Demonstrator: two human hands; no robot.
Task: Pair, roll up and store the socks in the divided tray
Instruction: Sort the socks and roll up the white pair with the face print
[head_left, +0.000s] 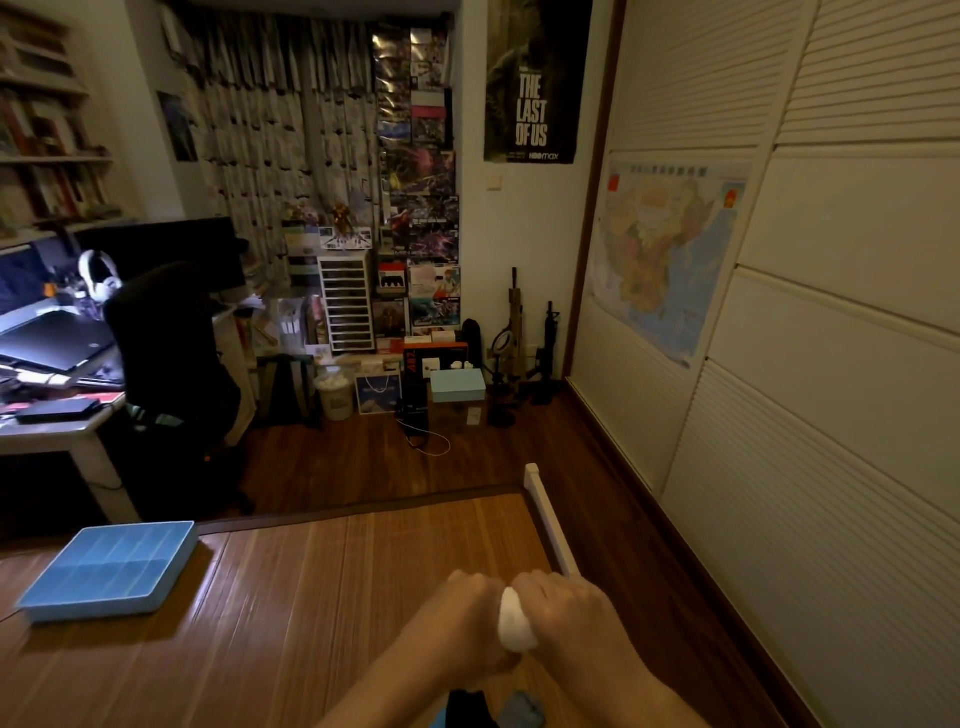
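A white rolled sock bundle (514, 623) sits between my two hands near the bottom centre, above the wooden mat surface (311, 597). My left hand (465, 616) grips its left side and my right hand (563, 610) grips its right side, fingers curled round it. Most of the bundle is hidden by my hands. The blue divided tray (111, 569) lies far to the left on the mat, its compartments holding nothing that I can see. Dark and blue fabric pieces (498, 709) peek out at the bottom edge under my forearms.
A white bed rail (548, 519) runs along the mat's right edge, with dark wood floor and louvred wardrobe doors (805, 415) beyond. A desk with a laptop and a black chair (171, 364) stands at the left. Boxes stack against the far wall.
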